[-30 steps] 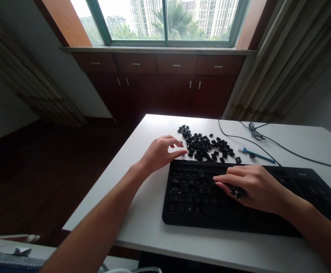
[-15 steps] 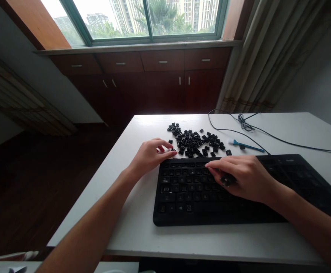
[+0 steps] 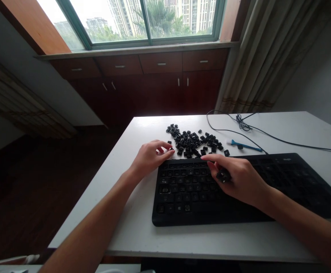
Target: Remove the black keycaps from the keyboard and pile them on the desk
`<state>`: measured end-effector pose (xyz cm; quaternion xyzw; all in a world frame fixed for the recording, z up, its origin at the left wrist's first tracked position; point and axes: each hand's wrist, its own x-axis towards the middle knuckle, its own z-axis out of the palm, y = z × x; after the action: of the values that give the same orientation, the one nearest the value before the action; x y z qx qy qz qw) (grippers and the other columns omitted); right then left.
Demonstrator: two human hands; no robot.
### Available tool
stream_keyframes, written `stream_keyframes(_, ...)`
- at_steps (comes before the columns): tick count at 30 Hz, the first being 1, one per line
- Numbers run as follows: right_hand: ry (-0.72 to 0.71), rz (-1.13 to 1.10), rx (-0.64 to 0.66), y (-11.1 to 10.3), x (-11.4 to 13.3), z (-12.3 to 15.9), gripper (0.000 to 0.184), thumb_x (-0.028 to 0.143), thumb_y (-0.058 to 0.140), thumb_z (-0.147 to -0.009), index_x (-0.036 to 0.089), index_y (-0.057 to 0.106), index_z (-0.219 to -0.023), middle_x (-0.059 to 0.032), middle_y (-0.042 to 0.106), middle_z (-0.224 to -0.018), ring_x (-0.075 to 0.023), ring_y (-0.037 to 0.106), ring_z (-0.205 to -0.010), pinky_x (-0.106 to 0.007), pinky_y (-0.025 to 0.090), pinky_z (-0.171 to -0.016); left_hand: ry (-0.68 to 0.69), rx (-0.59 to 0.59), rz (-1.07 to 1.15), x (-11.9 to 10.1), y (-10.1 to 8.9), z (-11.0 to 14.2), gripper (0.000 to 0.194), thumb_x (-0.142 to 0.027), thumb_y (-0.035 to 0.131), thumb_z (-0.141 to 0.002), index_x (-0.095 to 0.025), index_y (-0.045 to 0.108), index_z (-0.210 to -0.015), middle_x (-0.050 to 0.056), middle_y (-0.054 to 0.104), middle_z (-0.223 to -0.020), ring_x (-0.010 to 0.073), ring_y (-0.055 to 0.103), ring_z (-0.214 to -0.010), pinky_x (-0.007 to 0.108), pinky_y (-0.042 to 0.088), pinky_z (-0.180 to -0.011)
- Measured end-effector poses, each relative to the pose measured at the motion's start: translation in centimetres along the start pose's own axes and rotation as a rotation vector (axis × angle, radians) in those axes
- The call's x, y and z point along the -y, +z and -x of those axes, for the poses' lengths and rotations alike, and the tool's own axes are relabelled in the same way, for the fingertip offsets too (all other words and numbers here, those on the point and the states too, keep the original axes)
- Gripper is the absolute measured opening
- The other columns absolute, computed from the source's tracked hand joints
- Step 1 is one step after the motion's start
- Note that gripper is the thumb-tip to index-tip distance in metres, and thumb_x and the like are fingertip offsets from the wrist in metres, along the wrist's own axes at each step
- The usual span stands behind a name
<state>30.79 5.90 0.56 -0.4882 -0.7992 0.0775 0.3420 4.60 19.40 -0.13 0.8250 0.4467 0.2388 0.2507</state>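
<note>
A black keyboard (image 3: 188, 218) lies on the white table, many of its key positions showing bare sockets. Loose black keycaps (image 3: 189, 140) are heaped along its far edge. At the left side of the heap, my left hand (image 3: 151, 156) is closed, with a small keycap (image 3: 171, 149) between thumb and fingertips. Over the middle of the keyboard, my right hand (image 3: 236, 172) has a few black keycaps (image 3: 224, 175) tucked under its curled fingers. Its index finger reaches to the near edge of the heap, where the fingertip appears to touch a keycap.
A blue brush (image 3: 246, 145) with pale bristles lies behind the keyboard, beside a lone keycap (image 3: 226, 152). The black cable (image 3: 290, 143) runs across the back right of the white table (image 3: 131, 227). Wooden cabinets (image 3: 159, 91) stand under the window.
My right hand's index finger has moved from the keyboard's top rows away from me to the heap's near edge. My left hand stays nearly in place. The view has shifted slightly.
</note>
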Motion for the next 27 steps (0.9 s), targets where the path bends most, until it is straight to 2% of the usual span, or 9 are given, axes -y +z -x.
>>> stream_keyframes(5,0.008,0.049,-0.044,-0.3,-0.5,-0.2,0.048,0.005,0.056,-0.084,0.022,0.059,-0.128,-0.0021,0.072,-0.098,-0.0143,0.067,-0.076,-0.027,0.052,-0.071,0.027,-0.035,-0.046,0.0,0.2,0.0,0.042,-0.057,0.060,-0.089,-0.022,0.073,-0.110,0.006,0.072,-0.105,0.0156,0.068,-0.077,0.029,0.057,-0.067)
stream_keyframes(9,-0.003,0.085,-0.055,-1.1,-0.9,-0.7,0.046,0.005,0.054,-0.085,0.021,0.059,-0.128,-0.0025,0.072,-0.098,-0.0160,0.068,-0.080,-0.029,0.054,-0.074,0.144,-0.121,-0.223,-0.7,-0.3,0.3,0.041,-0.051,0.054,-0.095,-0.019,0.068,-0.118,0.009,0.069,-0.113,0.0210,0.068,-0.089,0.036,0.057,-0.077)
stream_keyframes(12,0.021,0.160,-0.068,-2.0,-0.6,-0.6,0.043,0.008,0.053,-0.089,0.021,0.058,-0.130,-0.0047,0.073,-0.108,-0.0184,0.070,-0.088,-0.032,0.055,-0.079,0.266,-0.168,-0.264,-2.4,-0.9,1.8,0.035,-0.042,0.054,-0.097,-0.020,0.065,-0.122,0.010,0.067,-0.120,0.0254,0.063,-0.109,0.042,0.054,-0.091)
stream_keyframes(15,0.032,0.224,-0.010,-2.8,0.3,1.0,0.047,0.004,0.052,-0.085,0.020,0.058,-0.129,-0.0071,0.071,-0.114,-0.0221,0.068,-0.100,-0.035,0.054,-0.086,0.343,-0.175,-0.233,-4.5,-0.8,4.9,0.029,-0.034,0.055,-0.098,-0.023,0.064,-0.123,0.008,0.065,-0.124,0.0253,0.060,-0.116,0.043,0.053,-0.096)
stream_keyframes(18,0.038,0.251,0.030,-2.8,1.2,3.7,0.056,-0.003,0.047,-0.078,0.018,0.057,-0.128,-0.0085,0.067,-0.120,-0.0237,0.064,-0.106,-0.037,0.052,-0.091,0.345,-0.176,-0.256,-6.2,0.2,8.7,0.031,-0.028,0.058,-0.096,-0.026,0.060,-0.127,0.009,0.062,-0.128,0.0260,0.058,-0.118,0.044,0.053,-0.099)
stream_keyframes(21,0.043,0.288,-0.019,-2.0,1.8,6.1,0.048,-0.001,0.050,-0.084,0.019,0.060,-0.126,-0.0083,0.068,-0.118,-0.0237,0.064,-0.103,-0.038,0.051,-0.088,0.325,-0.158,-0.304,-7.3,1.8,11.8,0.038,-0.028,0.060,-0.094,-0.026,0.057,-0.132,0.010,0.057,-0.135,0.0283,0.054,-0.124,0.046,0.050,-0.103)
stream_keyframes(24,0.033,0.307,-0.095,-1.2,2.2,7.1,0.028,0.013,0.060,-0.092,0.020,0.066,-0.118,-0.0082,0.069,-0.112,-0.0237,0.064,-0.099,-0.038,0.050,-0.087,0.299,-0.130,-0.333,-8.2,3.4,13.3,0.042,-0.029,0.059,-0.094,-0.024,0.054,-0.135,0.012,0.055,-0.139,0.0310,0.051,-0.126,0.048,0.049,-0.103)
stream_keyframes(27,0.029,0.318,-0.147,-0.7,2.7,7.2,0.025,0.021,0.066,-0.091,0.020,0.068,-0.116,-0.0081,0.070,-0.111,-0.0238,0.064,-0.098,-0.039,0.049,-0.087,0.270,-0.167,-0.352,-8.8,4.7,13.8,0.043,-0.031,0.059,-0.094,-0.023,0.054,-0.136,0.013,0.055,-0.138,0.0326,0.050,-0.126,0.051,0.049,-0.102)
